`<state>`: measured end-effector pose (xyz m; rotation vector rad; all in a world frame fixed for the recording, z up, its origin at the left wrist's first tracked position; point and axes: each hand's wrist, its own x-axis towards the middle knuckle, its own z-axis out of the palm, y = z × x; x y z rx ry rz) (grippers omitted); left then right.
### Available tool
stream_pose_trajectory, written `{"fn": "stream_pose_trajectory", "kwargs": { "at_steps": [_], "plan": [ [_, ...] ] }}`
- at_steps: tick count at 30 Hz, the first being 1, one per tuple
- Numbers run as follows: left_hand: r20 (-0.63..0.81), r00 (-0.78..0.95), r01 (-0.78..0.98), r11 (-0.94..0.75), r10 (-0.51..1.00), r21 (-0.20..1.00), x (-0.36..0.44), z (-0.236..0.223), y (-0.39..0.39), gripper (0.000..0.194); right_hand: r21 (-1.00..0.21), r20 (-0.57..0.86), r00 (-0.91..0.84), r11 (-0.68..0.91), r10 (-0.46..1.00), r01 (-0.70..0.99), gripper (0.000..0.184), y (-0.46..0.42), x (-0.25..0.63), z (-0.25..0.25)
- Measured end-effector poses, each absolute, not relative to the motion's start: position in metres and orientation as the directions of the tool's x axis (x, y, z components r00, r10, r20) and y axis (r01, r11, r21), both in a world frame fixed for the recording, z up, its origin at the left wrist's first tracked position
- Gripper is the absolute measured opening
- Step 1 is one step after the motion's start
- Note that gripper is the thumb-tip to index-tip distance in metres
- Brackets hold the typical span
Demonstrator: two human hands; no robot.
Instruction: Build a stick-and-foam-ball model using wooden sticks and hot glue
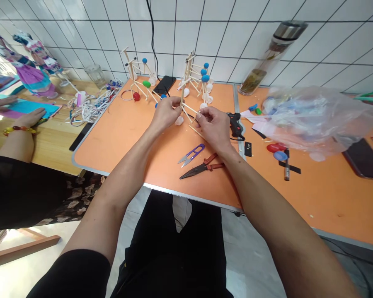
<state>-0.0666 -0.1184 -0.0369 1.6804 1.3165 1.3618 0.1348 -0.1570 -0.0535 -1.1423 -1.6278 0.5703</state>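
Observation:
Between my hands is a small frame of thin wooden sticks (191, 109), raised a little over the orange table (118, 136). My left hand (168, 111) pinches its upright stick at the left corner. With thumb and fingers closed, my right hand (215, 126) grips the frame's right end; the fingertips hide the joint there. Behind stand two stick structures: one at the left (133, 76) with red, green and blue balls, another at the back (188, 74) with blue balls and white pieces. Purple thread snips (193, 154) and red-handled pliers (205, 166) lie nearer me.
A black phone (165, 85) lies by the wall. To the right are a black glue gun (236, 125), a glass bottle (269, 60), a plastic bag (317, 118) and loose balloons (276, 147). At far left, another person's hands (27, 118) rest on blue paper near tangled cords (91, 108).

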Motion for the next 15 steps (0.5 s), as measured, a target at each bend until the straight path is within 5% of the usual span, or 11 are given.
{"fn": "stream_pose_trajectory", "kwargs": {
  "at_steps": [15],
  "plan": [
    [0.358, 0.041, 0.260, -0.356, 0.933, 0.898, -0.070, -0.030, -0.123, 0.015, -0.797, 0.489, 0.002, 0.446, 0.872, 0.407, 0.011, -0.145, 0.139, -0.066]
  ]
}}
